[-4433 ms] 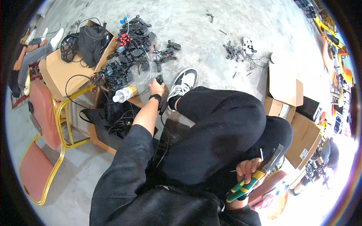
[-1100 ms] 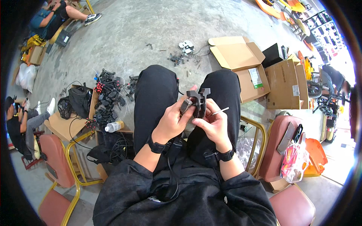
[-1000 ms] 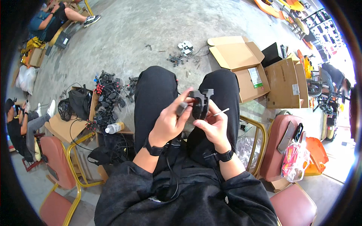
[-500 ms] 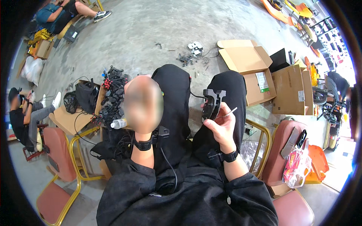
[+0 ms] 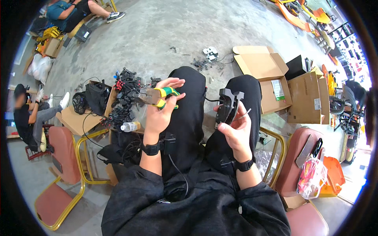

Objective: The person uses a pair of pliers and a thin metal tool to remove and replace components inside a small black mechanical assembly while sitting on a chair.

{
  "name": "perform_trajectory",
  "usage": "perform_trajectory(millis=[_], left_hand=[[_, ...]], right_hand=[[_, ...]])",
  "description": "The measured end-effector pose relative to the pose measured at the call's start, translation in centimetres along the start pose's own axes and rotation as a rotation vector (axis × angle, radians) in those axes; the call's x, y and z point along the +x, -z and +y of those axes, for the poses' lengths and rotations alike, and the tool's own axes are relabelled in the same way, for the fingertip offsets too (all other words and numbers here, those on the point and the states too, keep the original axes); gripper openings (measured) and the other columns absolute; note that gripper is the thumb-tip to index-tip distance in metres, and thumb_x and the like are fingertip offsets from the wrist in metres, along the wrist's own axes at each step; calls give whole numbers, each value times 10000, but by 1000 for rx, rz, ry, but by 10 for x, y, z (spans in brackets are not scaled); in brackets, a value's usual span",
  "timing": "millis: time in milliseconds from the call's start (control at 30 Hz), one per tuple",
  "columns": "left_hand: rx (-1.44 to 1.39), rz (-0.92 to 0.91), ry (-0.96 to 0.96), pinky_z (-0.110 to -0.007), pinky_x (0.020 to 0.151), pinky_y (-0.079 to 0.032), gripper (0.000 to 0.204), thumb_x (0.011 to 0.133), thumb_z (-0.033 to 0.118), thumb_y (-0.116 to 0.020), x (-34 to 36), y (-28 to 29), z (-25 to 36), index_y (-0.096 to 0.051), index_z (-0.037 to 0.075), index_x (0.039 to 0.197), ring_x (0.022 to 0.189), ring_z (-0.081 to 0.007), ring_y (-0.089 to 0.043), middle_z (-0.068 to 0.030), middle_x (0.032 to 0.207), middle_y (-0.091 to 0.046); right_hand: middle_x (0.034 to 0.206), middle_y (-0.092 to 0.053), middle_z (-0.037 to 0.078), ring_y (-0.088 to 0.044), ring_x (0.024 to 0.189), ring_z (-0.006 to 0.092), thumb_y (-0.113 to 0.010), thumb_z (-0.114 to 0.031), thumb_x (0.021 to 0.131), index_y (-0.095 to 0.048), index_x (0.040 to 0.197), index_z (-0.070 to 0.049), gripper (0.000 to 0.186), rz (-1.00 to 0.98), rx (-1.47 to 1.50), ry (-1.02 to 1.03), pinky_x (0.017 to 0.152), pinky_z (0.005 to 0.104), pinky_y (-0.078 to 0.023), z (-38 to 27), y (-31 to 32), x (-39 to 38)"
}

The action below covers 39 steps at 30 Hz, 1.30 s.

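Note:
My left hand (image 5: 160, 112) holds pliers with green-and-yellow handles (image 5: 167, 96) over my left thigh, the metal jaws pointing left. My right hand (image 5: 238, 133) grips a black device with a forked top (image 5: 226, 108) over my right leg, a dark cable running from its left side. A thin pale metal rod (image 5: 246, 113) sticks out past my right fingers; how it is held is hard to tell. Both wrists wear black straps, and a small black module (image 5: 170, 143) sits beside the left one.
A tangled heap of black parts (image 5: 126, 90), a bottle (image 5: 130, 126) and an open carton (image 5: 80, 122) lie left. Cardboard boxes (image 5: 303, 100) stand front right. Padded chairs (image 5: 65, 153) flank me, a plastic bag (image 5: 313, 177) on the right one. Co-workers (image 5: 27, 122) sit leftward; another (image 5: 350, 94) is right.
My hands, together around the black device a second ago, are apart: the left moved up-left and shows pliers in its grip, while the right still holds the device, slightly farther right.

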<state>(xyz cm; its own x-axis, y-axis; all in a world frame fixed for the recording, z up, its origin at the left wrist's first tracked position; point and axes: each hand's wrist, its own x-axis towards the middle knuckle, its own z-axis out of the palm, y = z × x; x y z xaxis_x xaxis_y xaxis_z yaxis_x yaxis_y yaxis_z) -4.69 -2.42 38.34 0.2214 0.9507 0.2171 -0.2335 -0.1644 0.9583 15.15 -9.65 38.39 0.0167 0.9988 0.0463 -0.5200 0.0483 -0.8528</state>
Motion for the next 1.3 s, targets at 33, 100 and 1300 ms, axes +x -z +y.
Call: perform_trajectory(millis=[33, 100, 1300], left_hand=[[6, 0, -4, -443, 909, -476, 329, 856, -24, -436, 0, 0, -1, -408, -38, 1184, 1136, -279, -491, -187, 1143, -516], [-39, -66, -41, -381, 935, -456, 375, 792, -101, -416, 0, -1, 1, -435, -21, 1158, 1162, -232, -474, -144, 1162, -511], [464, -56, -130, -316, 881, -423, 326, 682, -101, -560, -23, -32, 4, -475, 23, 971, 1044, -234, -517, -138, 1116, -512]], right_hand=[[1125, -558, 130, -548, 1042, 172, -751, 59, 654, -412, 1246, -14, 686, -4, 5, 3, 836, 270, -473, -5, -6, 0], [1104, -563, 127, -543, 1051, 168, -753, 70, 648, -407, 1230, -26, 684, -26, -39, -9, 828, 267, -475, -18, -22, 0], [803, -524, 136, -573, 631, 245, -773, -215, 629, -472, 1109, 122, 659, -105, -1251, 296, 546, 296, -493, -33, -76, -21]])
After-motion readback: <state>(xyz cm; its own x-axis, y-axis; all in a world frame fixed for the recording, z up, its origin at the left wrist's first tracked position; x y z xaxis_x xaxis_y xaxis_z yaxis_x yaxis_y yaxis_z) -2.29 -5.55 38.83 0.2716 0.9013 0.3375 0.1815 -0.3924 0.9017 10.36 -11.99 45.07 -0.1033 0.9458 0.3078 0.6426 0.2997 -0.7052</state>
